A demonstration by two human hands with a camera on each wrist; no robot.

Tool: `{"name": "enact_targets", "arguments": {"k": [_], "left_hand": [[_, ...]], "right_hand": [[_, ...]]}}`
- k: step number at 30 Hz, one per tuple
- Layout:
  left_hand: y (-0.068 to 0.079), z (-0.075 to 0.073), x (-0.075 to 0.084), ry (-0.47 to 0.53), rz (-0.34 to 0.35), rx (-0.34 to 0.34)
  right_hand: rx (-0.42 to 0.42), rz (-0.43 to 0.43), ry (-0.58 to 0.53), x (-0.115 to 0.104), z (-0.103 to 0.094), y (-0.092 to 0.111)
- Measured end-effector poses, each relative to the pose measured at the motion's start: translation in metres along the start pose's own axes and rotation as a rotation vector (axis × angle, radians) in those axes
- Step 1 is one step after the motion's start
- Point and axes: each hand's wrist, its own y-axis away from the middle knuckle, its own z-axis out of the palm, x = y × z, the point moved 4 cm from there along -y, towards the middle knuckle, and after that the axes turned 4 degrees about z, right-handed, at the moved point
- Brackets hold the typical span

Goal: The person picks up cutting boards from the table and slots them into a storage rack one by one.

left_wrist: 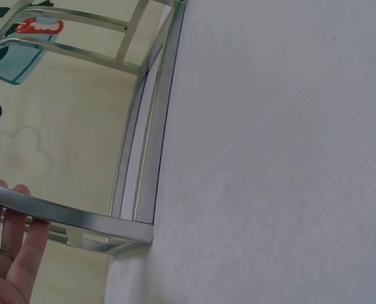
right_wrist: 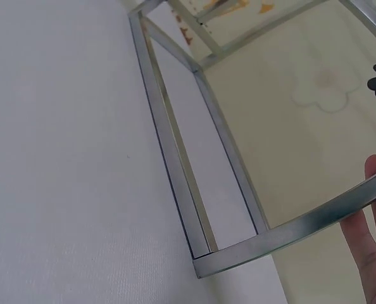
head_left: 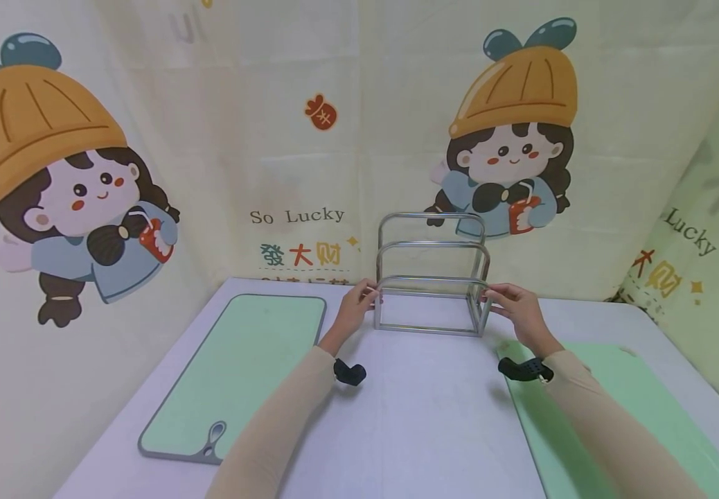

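Note:
A silver metal rack point(head_left: 429, 278) with three rounded arches stands upright towards the back of the white table, in the middle. On its left side my left hand point(head_left: 354, 310) grips the front arch. My right hand point(head_left: 521, 310) holds the same arch from the right. The left wrist view has fingers point(left_wrist: 26, 256) curled about a flat metal bar point(left_wrist: 80, 218), part of the palm cut off by the frame edge. Over in the right wrist view, fingers point(right_wrist: 363, 244) wrap the opposite bar point(right_wrist: 308, 221), and most of that hand is out of frame.
A light green cutting board point(head_left: 253, 367) with a grey rim and a handle hole lies flat at left. Another green board point(head_left: 640, 395) lies at right, partly under the right forearm. Behind the white table point(head_left: 422, 416) hangs a printed cloth point(head_left: 397, 138).

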Motion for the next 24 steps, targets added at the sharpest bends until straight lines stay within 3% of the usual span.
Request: {"name": "enact_targets", "arguments": {"k": [12, 16, 24], "left_hand": [[0.004, -0.001, 0.001, 0.017, 0.000, 0.009], [0.009, -0.003, 0.011, 0.038, 0.011, -0.003], [0.010, -0.001, 0.002, 0.014, 0.038, 0.009]], "right_hand": [[-0.016, -0.008, -0.005, -0.001, 0.000, 0.002], [-0.019, -0.008, 0.011, 0.000, 0.000, 0.003], [-0.039, -0.017, -0.027, -0.002, 0.001, 0.008]]}}
